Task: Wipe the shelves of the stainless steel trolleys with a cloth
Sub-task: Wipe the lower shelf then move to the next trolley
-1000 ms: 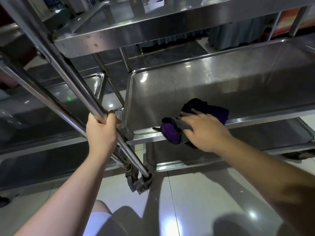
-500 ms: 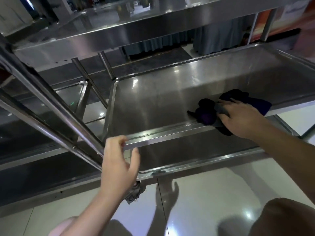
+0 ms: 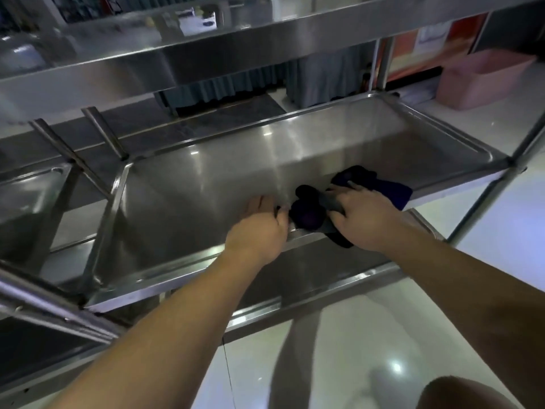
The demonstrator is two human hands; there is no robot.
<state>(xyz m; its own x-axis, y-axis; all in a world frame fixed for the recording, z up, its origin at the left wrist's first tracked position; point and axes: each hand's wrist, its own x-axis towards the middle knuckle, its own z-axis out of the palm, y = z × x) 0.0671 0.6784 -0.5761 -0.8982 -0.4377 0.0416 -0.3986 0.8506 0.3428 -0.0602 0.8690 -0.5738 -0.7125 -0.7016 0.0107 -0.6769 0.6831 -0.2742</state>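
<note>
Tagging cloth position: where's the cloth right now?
In the head view, right of centre: the dark cloth lies bunched on the middle shelf's front edge, under the right hand, left hand beside it.

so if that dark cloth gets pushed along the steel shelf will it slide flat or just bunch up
Probably bunches: the cloth already lies crumpled in soft folds under the right hand. It looks floppy, drooping over the shelf rim. The glossy steel should let it glide easily.

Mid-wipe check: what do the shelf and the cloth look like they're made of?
Shelf: looks like stainless steel, brushed but shiny; it mirrors ceiling lights as bright spots and has a pressed raised rim.
Cloth: soft fabric, matte dark purple with a grey band, crumpled in folds; possibly microfibre, but the weave is too blurred to tell.
</note>
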